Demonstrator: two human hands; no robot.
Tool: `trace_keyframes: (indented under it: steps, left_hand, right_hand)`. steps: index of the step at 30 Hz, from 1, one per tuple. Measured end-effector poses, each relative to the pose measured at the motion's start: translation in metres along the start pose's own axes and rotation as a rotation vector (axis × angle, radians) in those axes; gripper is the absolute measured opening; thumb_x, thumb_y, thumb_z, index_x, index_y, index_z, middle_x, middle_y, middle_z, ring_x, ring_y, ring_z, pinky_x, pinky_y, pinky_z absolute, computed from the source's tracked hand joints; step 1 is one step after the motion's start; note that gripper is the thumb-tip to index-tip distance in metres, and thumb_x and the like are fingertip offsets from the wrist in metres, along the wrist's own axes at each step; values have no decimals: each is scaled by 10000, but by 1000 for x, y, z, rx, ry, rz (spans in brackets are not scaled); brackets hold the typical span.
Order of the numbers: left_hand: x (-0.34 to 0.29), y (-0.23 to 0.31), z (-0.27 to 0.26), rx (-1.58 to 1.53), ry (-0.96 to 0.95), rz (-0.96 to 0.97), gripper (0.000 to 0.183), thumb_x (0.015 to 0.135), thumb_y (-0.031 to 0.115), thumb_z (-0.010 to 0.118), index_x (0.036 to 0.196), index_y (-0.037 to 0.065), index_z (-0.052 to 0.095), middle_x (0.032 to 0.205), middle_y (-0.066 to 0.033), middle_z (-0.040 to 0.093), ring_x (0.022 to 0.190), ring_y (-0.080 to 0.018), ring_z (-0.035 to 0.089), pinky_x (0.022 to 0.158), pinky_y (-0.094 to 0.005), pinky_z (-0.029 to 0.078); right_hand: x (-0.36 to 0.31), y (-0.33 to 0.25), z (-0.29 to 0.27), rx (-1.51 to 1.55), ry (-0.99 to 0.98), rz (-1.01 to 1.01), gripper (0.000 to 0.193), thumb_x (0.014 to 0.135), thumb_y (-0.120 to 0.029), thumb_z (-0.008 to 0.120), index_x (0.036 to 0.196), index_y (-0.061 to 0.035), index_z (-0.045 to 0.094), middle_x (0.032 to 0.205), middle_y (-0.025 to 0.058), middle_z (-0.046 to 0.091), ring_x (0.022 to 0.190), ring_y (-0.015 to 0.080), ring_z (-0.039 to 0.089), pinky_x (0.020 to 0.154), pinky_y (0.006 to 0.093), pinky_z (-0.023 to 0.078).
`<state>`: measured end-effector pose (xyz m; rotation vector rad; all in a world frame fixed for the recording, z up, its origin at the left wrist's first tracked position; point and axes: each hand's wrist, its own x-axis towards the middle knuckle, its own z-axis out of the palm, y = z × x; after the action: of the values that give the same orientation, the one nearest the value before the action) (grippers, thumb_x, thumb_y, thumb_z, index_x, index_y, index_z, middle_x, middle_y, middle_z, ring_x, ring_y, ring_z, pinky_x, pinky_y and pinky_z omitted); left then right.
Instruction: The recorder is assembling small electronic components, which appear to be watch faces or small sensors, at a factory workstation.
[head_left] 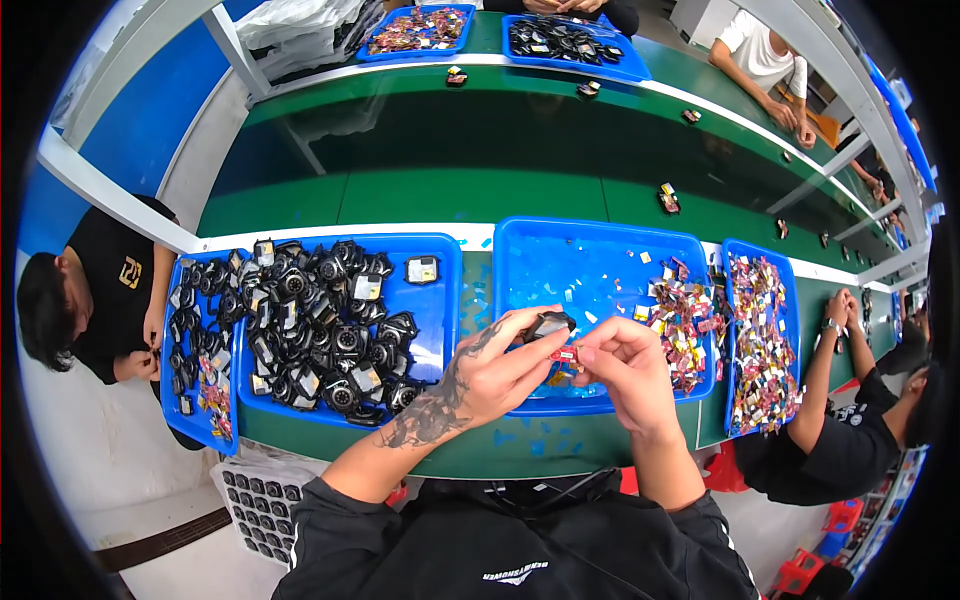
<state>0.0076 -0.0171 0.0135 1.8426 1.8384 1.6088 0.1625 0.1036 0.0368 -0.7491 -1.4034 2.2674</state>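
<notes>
My left hand (490,368), with a tattooed wrist, is closed around a black watch housing (548,325), tilted above a blue tray (530,260). At the housing's near edge, my right hand (625,368) pinches a small red circuit piece (564,354) between thumb and fingertips. Whether the piece is still joined to the housing is hidden by my fingers. Small red pieces (690,325) with yellow and white parts lie heaped in the right side of this tray. To the left, a second blue tray (430,300) holds a pile of black watch housings (345,340).
Another blue tray (785,272) of red pieces stands at right, and a narrow one (207,432) at far left. Beyond runs a green conveyor (420,185) carrying scattered parts. White metal posts (115,190) frame the bench. People sit at both sides and across.
</notes>
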Motion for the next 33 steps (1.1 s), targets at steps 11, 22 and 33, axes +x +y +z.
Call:
trace_keyframes:
  steps: [11, 22, 33]
  left_hand:
    - [0, -1, -1, 43, -48, 25, 295, 751, -19, 722, 1044, -5, 696, 1100, -137, 637, 908, -267, 674, 729, -329, 562]
    - [-7, -10, 2, -574, -326, -567, 202, 891, 43, 650, 1084, 12, 702, 1012, -107, 650, 855, -184, 682, 695, -302, 562]
    - [-8, -4, 13, -969, -125, -803, 261, 908, 24, 637, 1159, -49, 646, 1143, -102, 636, 936, -142, 663, 774, -230, 549]
  right_hand:
    - [2, 1, -7, -154, 7, -35, 61, 848, 4, 700, 892, 11, 658, 847, 55, 687, 698, 68, 629, 587, 193, 488]
    - [3, -7, -17, -151, -81, 38, 103, 850, 5, 692, 943, 1, 648, 894, 47, 667, 813, 74, 626, 641, 216, 503]
    - [-2, 3, 3, -501, 86, -230, 297, 823, 38, 707, 1070, -18, 552, 855, 36, 644, 782, 77, 623, 642, 204, 491]
